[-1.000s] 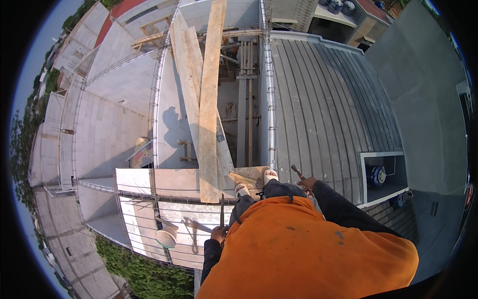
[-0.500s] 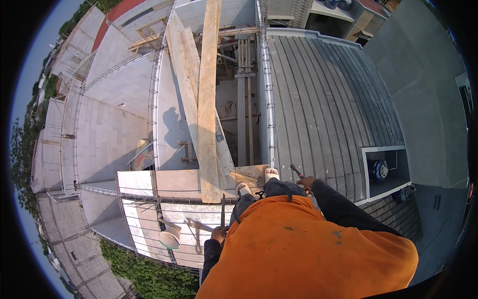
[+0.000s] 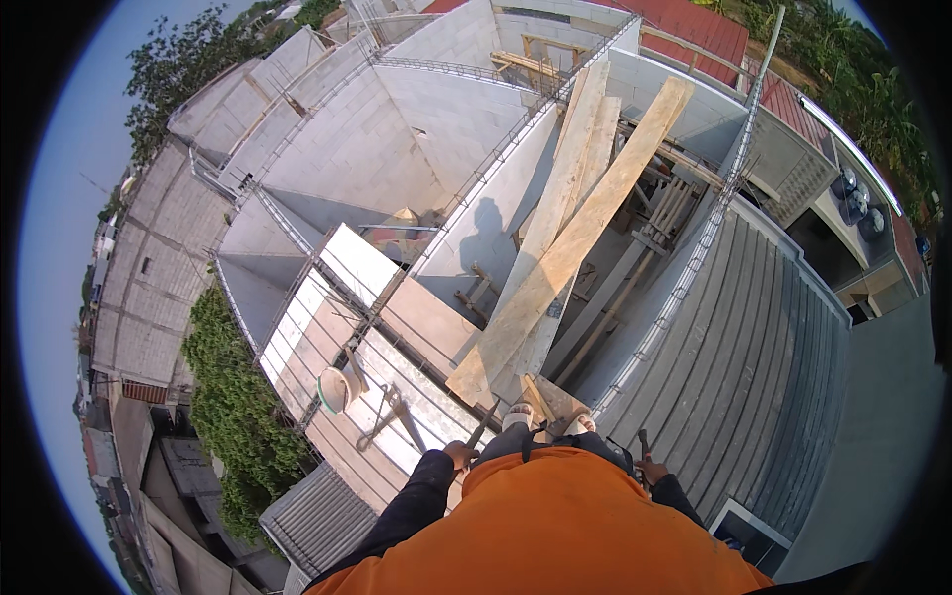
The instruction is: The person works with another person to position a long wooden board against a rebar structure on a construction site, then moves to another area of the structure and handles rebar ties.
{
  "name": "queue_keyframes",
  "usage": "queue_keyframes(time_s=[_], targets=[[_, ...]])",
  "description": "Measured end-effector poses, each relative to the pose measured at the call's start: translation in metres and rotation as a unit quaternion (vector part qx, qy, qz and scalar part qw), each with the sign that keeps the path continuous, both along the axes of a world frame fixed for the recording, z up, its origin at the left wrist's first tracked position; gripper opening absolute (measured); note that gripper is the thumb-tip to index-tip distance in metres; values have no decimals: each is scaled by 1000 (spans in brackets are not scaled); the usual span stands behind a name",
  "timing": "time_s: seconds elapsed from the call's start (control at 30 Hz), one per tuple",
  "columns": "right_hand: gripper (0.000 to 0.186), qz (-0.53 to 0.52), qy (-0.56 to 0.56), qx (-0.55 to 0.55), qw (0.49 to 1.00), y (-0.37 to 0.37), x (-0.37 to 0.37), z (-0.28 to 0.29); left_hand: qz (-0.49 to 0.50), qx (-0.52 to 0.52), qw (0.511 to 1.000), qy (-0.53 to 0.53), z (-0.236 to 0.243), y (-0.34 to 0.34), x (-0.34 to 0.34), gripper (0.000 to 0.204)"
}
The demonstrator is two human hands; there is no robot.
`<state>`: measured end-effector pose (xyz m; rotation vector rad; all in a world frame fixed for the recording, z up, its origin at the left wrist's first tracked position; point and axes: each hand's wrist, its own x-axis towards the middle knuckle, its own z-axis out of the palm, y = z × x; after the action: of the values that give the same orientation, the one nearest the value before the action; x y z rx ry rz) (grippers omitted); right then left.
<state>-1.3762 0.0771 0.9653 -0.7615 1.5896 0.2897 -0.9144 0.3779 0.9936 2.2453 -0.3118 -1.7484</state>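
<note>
- Where the wall top runs underfoot, long pale wooden planks [image 3: 570, 238] lie rough-sawn, overlapping, ends near the feet.
- Left hand [image 3: 459, 455]: closed around a thin dark metal rod [image 3: 483, 425], tip angled up toward the planks; dark sleeve bent at elbow.
- Right hand [image 3: 650, 466]: low at hip, gripping a small dark tool [image 3: 643, 442]; kind unclear.
- White bucket [image 3: 333, 389]: round, beside steel rebar [image 3: 397, 416].
- Corrugated grey roof [image 3: 764, 367]: ribbed, right.

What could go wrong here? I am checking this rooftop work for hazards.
A fall looks likely: the feet stand at the wall top beside open drops. The long planks lie loosely across the gap and could shift underfoot. The left hand holds a thin tool that could slip and drop below.
</note>
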Motion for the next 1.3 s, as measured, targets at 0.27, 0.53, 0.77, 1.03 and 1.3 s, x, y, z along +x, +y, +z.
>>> queue_keyframes(time_s=[0.27,0.53,0.77,1.03,1.3], targets=[[30,19,0,14,1000,-18,7,20,-20,29,999,2,9,9,-25,48],[33,547,-20,-122,828,-34,-10,-52,7,59,998,-2,-19,30,-29,56],[42,490,10,-167,855,-41,42,-49,5,34,999,-22,-33,54,-31,56],[40,172,-47,-33,983,-63,135,-2,112,-1,994,-15,-27,48,-24,62],[38,243,-56,-28,968,-60,200,13,71,46,993,-84,-50,53,-24,72]])
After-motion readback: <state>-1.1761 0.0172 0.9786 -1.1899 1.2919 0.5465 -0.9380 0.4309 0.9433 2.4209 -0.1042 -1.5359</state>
